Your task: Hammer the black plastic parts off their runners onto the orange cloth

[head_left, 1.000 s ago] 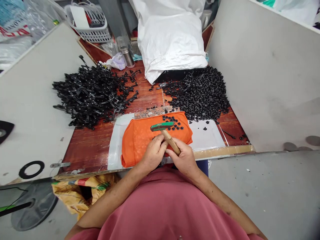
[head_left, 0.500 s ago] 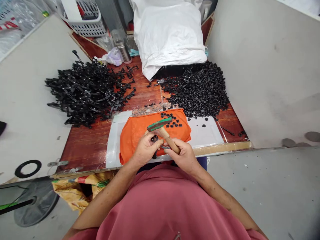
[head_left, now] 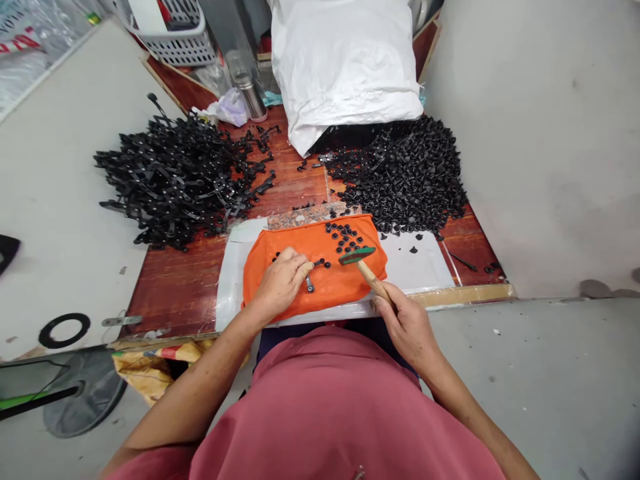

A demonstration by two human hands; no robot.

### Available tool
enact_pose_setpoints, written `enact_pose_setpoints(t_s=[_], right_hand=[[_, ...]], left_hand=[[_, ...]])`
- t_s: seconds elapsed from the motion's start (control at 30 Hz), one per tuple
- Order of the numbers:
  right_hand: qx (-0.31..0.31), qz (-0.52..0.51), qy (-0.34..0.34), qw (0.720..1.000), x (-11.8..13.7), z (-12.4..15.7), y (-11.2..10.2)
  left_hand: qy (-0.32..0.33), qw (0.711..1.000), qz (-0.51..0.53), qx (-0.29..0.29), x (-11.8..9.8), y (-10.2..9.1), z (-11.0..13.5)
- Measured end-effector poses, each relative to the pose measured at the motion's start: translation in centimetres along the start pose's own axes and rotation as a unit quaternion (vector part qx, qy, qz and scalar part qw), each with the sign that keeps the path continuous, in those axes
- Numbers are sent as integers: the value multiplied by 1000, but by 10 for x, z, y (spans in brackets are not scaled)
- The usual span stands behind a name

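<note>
My right hand [head_left: 407,323] is wrapped round the wooden handle of a hammer [head_left: 377,283]. Its narrow green-edged head hovers by the small round black caps [head_left: 345,241] lying on an orange cloth [head_left: 265,247]. Over the left half of that cloth, my left hand [head_left: 284,280] has its fingers closed on a slim black plastic piece [head_left: 310,285], whose round end sticks out toward me. More black round ends show just right of its fingertips; whether they belong to the same piece I cannot tell. My left fingers hide the rest.
A heap of black strip-like parts [head_left: 170,180] lies at left, and a pile of small black studs [head_left: 410,180] at right. Behind stand a white sack [head_left: 350,60], a metal flask [head_left: 251,97] and a white basket [head_left: 183,48]. Grey panels [head_left: 500,133] flank the table.
My hands have drawn apart. The right carried the hammer rightward, away from the left hand; the left moved a little up and left, lowering the black piece to the cloth.
</note>
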State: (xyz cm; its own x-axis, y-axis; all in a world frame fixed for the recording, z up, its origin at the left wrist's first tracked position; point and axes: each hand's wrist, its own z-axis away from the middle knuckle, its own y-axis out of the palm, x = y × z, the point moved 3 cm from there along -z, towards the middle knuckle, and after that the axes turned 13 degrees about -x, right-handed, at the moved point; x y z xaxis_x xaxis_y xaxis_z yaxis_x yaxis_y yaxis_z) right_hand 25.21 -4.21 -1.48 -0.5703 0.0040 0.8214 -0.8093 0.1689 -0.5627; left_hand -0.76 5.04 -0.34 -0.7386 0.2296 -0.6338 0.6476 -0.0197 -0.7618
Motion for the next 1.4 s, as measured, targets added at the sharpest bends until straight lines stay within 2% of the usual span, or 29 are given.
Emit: enact_pose_setpoints(t_s=[0.1, 0.23, 0.7, 0.8, 0.97, 1.07, 1.23, 1.4], right_hand=[[12, 50, 8, 999, -16, 13, -6], [5, 86, 15, 996, -27, 19, -2], [0, 112, -11, 994, -24, 15, -3], [-4, 128, -40, 991, -14, 10, -9], [-31, 112, -156, 981, 24, -7, -20], [-27, 130, -192, 972, 41, -17, -23], [10, 188, -203, 961, 46, -25, -22], [-60, 135, -221, 964, 41, -20, -22]], left_hand=[[-2, 1000, -18, 9, 0, 6, -2], [1, 999, -39, 14, -4, 10, -1], [-12, 990, -131, 45, -9, 11, 0], [-10, 987, -153, 52, -10, 13, -1], [-18, 979, -199, 47, -12, 14, 1], [-26, 976, -207, 56, -14, 13, 2], [-22, 980, -188, 55, -15, 12, 2], [-31, 983, -170, 63, -16, 12, 1]])
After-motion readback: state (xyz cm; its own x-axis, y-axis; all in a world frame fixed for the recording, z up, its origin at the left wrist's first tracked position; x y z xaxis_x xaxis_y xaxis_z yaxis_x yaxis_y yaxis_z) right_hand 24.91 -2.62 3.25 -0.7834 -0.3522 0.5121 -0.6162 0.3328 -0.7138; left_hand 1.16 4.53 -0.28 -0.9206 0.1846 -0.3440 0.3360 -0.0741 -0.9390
